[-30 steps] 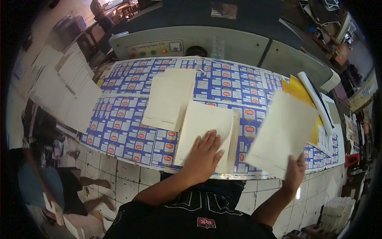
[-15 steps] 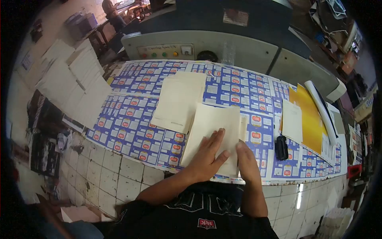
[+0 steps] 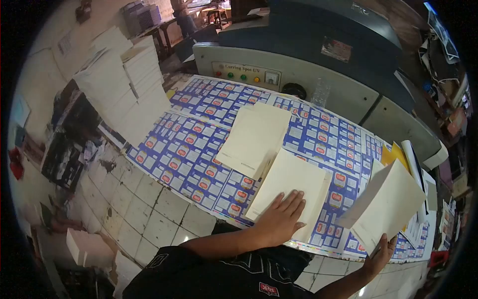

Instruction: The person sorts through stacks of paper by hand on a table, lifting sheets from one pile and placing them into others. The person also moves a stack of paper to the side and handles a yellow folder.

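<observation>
My left hand (image 3: 282, 218) lies flat with spread fingers on a cream paper stack (image 3: 294, 179) near the front edge of the table. At the right, my right hand (image 3: 381, 255) grips the lower edge of a cream sheet (image 3: 391, 202), which is raised and tilted above the table. Another cream stack (image 3: 255, 137) lies up and to the left of the one under my left hand, against its edge. Printed blue sheets (image 3: 186, 144) cover the table beneath the papers.
A grey machine (image 3: 343, 82) with coloured buttons stands behind the table. Tall white paper piles (image 3: 119, 94) rise at the left. A yellow sheet (image 3: 395, 153) and a rolled sheet (image 3: 411, 157) lie at the right. A clear bottle (image 3: 321, 93) stands near the machine.
My right hand has moved right, away from the stack, and now holds a raised cream sheet. My left hand stays on the stack. The camera view has turned and tilted.
</observation>
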Action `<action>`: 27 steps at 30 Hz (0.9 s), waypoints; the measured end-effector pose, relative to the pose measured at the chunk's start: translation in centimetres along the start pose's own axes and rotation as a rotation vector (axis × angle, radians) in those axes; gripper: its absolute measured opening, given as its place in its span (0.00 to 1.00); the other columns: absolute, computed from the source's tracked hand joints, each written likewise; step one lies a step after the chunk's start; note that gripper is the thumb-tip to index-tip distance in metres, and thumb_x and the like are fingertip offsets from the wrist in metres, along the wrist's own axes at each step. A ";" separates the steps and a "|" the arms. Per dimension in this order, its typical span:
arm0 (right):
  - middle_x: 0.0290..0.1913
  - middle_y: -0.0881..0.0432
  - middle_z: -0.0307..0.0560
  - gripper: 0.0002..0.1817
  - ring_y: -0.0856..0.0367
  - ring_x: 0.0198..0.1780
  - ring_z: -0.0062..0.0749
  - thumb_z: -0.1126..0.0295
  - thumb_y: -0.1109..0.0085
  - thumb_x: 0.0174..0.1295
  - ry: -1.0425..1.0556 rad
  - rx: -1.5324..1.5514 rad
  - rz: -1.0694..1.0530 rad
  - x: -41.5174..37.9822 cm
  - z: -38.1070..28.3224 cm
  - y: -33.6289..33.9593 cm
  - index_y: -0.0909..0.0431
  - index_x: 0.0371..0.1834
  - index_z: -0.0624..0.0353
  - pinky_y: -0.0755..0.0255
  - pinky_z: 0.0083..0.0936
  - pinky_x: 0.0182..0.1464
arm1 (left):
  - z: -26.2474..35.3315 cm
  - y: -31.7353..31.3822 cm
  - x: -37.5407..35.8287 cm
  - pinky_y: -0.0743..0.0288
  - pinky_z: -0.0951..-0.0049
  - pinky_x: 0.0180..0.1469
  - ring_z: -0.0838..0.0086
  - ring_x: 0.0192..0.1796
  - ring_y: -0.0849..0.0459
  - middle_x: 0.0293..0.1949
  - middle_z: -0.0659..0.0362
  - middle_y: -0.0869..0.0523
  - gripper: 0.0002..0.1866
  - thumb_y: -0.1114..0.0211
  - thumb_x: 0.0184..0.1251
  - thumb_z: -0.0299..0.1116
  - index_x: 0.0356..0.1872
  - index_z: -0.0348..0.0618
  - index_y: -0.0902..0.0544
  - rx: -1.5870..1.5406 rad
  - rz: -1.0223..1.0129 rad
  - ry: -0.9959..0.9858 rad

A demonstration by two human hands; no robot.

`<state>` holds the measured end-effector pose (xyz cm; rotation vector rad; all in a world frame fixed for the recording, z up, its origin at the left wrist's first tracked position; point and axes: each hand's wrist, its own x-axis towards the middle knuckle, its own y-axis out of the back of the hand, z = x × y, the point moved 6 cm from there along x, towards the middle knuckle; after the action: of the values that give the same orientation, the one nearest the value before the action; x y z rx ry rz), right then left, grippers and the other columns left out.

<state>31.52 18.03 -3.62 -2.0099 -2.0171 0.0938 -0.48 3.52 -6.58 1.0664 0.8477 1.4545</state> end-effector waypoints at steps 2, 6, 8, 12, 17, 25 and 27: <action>0.58 0.22 0.53 0.25 0.23 0.56 0.35 0.77 0.45 0.64 -0.028 -0.006 -0.040 -0.3 0.4 -0.9 0.33 0.65 0.70 0.32 0.31 0.63 | -0.2 0.0 0.0 0.56 0.50 0.77 0.56 0.79 0.49 0.76 0.43 0.43 0.32 0.54 0.78 0.48 0.71 0.31 0.37 -0.011 0.003 0.008; 0.55 0.20 0.53 0.25 0.22 0.55 0.35 0.76 0.45 0.62 -0.043 -0.076 -0.108 -1.9 -0.4 -5.9 0.30 0.63 0.72 0.33 0.29 0.63 | -0.8 -0.3 0.1 0.56 0.51 0.77 0.57 0.79 0.48 0.76 0.44 0.44 0.32 0.54 0.78 0.48 0.71 0.32 0.37 -0.042 -0.010 0.009; 0.56 0.21 0.53 0.25 0.22 0.55 0.35 0.76 0.45 0.62 -0.047 -0.062 -0.134 -1.7 0.0 -5.8 0.31 0.64 0.72 0.33 0.30 0.63 | -0.7 -0.2 -0.2 0.56 0.51 0.77 0.56 0.79 0.48 0.76 0.44 0.44 0.32 0.53 0.78 0.49 0.71 0.32 0.37 -0.051 0.003 0.004; 0.58 0.22 0.54 0.26 0.22 0.56 0.35 0.77 0.46 0.62 -0.076 -0.079 -0.074 -1.8 -0.2 -5.3 0.32 0.65 0.72 0.33 0.30 0.64 | -0.1 0.7 -0.4 0.56 0.52 0.77 0.55 0.79 0.49 0.76 0.43 0.44 0.34 0.52 0.76 0.51 0.71 0.32 0.38 -0.017 -0.003 -0.012; 0.60 0.24 0.54 0.27 0.24 0.58 0.35 0.76 0.47 0.64 -0.022 -0.015 -0.034 -1.8 -0.4 -2.3 0.34 0.67 0.72 0.34 0.30 0.64 | -0.3 -0.1 -0.2 0.52 0.52 0.76 0.55 0.78 0.45 0.74 0.43 0.40 0.32 0.50 0.75 0.48 0.69 0.31 0.34 -0.015 0.060 -0.031; 0.60 0.24 0.52 0.27 0.24 0.58 0.34 0.82 0.48 0.61 -0.105 -0.078 -0.105 -4.2 -0.6 -7.0 0.34 0.67 0.70 0.33 0.27 0.63 | -1.8 4.3 0.1 0.60 0.50 0.77 0.53 0.78 0.45 0.75 0.46 0.38 0.28 0.53 0.79 0.38 0.75 0.38 0.42 -0.672 0.219 0.123; 0.60 0.23 0.50 0.27 0.25 0.59 0.30 0.82 0.47 0.63 -0.234 -0.143 -0.344 -5.5 0.6 -12.4 0.35 0.68 0.67 0.33 0.27 0.63 | -2.0 5.6 -0.3 0.63 0.51 0.78 0.55 0.79 0.48 0.76 0.47 0.40 0.29 0.53 0.79 0.39 0.76 0.40 0.43 -0.677 0.236 0.107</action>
<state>19.28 12.42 -1.96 -1.7666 -2.5542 0.1194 -4.24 2.45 -2.15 0.5861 0.2529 1.8273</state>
